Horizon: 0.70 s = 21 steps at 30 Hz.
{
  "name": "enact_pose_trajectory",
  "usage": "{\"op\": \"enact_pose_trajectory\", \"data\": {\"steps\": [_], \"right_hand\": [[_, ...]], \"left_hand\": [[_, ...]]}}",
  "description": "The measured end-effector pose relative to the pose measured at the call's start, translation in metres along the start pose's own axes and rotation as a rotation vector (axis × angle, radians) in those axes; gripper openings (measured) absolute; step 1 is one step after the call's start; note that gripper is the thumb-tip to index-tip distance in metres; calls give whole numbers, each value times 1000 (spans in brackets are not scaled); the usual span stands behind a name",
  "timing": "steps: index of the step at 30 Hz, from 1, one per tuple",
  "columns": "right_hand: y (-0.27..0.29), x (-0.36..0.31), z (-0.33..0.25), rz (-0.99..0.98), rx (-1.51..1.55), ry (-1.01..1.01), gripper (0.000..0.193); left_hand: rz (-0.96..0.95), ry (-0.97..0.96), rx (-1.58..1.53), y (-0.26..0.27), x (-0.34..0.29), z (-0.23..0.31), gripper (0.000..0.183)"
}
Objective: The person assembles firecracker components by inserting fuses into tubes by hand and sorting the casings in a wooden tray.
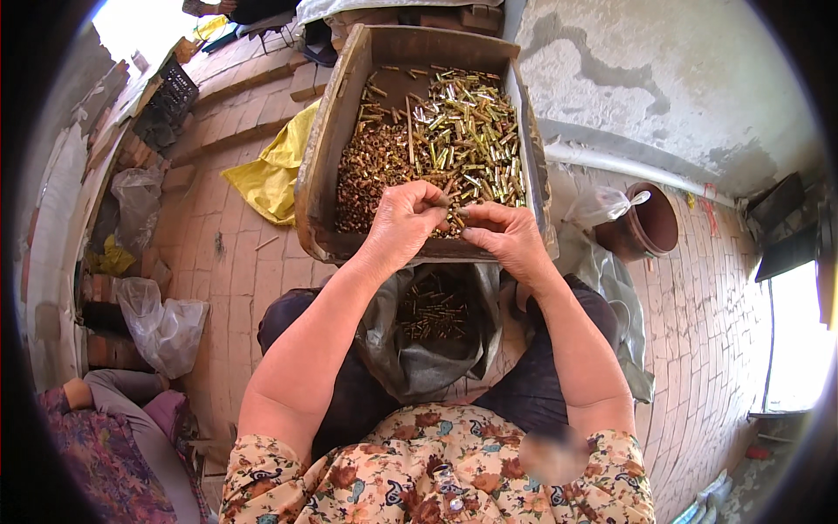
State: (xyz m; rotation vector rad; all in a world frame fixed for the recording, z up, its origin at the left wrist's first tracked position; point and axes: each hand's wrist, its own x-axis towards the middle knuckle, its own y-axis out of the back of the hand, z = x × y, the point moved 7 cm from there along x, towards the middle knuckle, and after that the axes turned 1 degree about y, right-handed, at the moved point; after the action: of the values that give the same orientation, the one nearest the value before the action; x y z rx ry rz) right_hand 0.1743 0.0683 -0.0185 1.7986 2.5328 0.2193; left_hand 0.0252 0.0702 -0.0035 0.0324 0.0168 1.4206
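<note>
My left hand (403, 215) and my right hand (511, 237) meet over the near edge of a worn tray (319, 175), fingertips almost touching. Thumb and finger of the right hand pinch a small brass-coloured piece (460, 221). The left hand's fingers are pinched together beside it; what they hold is too small to make out. Long brass-coloured tubular pieces (476, 131) fill the tray's right side. Small copper-coloured pieces (371, 162) are heaped on its left, with a thin upright strip (409, 131) between the heaps. Below the tray, an open grey sack (384, 349) between my knees contains loose metal pieces (434, 313).
A yellow sack (278, 170) lies left of the tray on the brick floor (236, 262). A brown bucket (642, 223) with a clear plastic bag (602, 207) stands at the right. Another person (113, 437) sits at lower left, near a plastic bag (163, 323).
</note>
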Motion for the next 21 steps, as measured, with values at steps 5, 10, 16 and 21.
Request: {"op": "enact_pose_trajectory", "data": {"steps": [5, 10, 16, 21], "right_hand": [[-1, 0, -3, -45, -82, 67, 25], [-1, 0, -6, -34, -78, 87, 23], [2, -2, -12, -3, 2, 25, 21], [2, -3, -12, -30, -107, 98, 20]], "left_hand": [[-63, -21, 88, -7, -3, 4, 9], [-58, -26, 163, -5, -2, 1, 11], [-3, 12, 58, 0, -4, 6, 11], [14, 15, 10, -2, -4, 4, 11]]}}
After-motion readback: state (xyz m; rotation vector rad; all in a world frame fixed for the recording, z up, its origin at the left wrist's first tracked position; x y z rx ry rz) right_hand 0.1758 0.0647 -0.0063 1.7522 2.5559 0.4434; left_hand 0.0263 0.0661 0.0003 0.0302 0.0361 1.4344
